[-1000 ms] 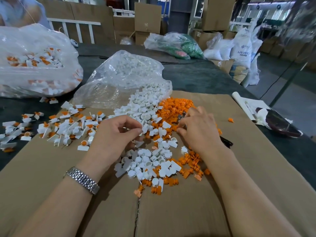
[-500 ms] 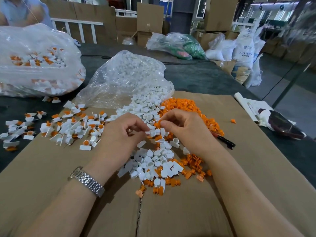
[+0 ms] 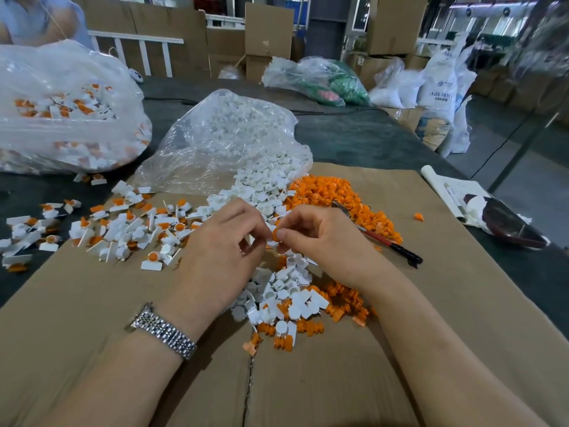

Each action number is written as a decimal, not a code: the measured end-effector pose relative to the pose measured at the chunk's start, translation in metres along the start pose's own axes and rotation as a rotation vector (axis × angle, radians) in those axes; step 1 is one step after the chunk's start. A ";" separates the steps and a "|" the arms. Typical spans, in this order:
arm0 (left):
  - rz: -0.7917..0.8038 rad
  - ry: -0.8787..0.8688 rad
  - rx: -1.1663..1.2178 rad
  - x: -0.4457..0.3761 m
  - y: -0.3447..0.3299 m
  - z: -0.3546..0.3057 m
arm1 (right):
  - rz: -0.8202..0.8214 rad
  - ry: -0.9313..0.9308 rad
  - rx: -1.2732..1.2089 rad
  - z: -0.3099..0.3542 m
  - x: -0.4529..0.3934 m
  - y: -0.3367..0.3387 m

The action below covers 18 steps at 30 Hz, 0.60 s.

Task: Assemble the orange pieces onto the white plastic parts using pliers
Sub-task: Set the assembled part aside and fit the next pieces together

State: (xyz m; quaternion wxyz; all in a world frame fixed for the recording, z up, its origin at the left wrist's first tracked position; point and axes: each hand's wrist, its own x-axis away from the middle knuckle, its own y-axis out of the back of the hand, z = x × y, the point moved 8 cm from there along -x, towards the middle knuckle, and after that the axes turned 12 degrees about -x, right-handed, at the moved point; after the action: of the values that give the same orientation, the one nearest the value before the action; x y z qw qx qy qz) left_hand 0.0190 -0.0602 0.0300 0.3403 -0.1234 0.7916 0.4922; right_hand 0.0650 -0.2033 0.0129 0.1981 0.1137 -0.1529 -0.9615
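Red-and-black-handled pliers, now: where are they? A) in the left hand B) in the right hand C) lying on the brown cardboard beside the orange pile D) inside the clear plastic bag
C: the red-and-black-handled pliers lie on the brown cardboard sheet by the pile of orange plastic pieces, beyond the right hand; neither of the hands grips them.

Both forearms are bare, with no sleeves showing. A silver metal link-bracelet wristwatch (image 3: 163, 331) circles the wrist of the left hand (image 3: 220, 257), at about eight o'clock from it. The right hand (image 3: 326, 241) wears nothing.
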 end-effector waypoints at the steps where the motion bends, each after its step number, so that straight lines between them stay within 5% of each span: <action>1: -0.009 0.042 0.022 0.000 0.000 0.002 | -0.002 0.004 -0.025 0.001 0.000 0.000; 6: 0.251 0.546 0.606 0.011 -0.020 0.030 | -0.041 0.073 -0.083 0.009 0.002 0.004; 10: 0.318 0.665 0.968 0.014 -0.027 0.029 | -0.075 0.129 -0.031 0.014 0.003 0.006; 18: 0.236 0.564 0.707 0.011 -0.017 0.033 | -0.112 0.090 -0.022 0.011 0.003 0.002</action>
State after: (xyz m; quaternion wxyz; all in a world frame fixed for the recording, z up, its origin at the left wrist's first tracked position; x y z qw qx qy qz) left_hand 0.0335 -0.0389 0.0012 0.0746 -0.0382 0.9810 0.1750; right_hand 0.0601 -0.2035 0.0229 0.1517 0.1629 -0.1266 -0.9667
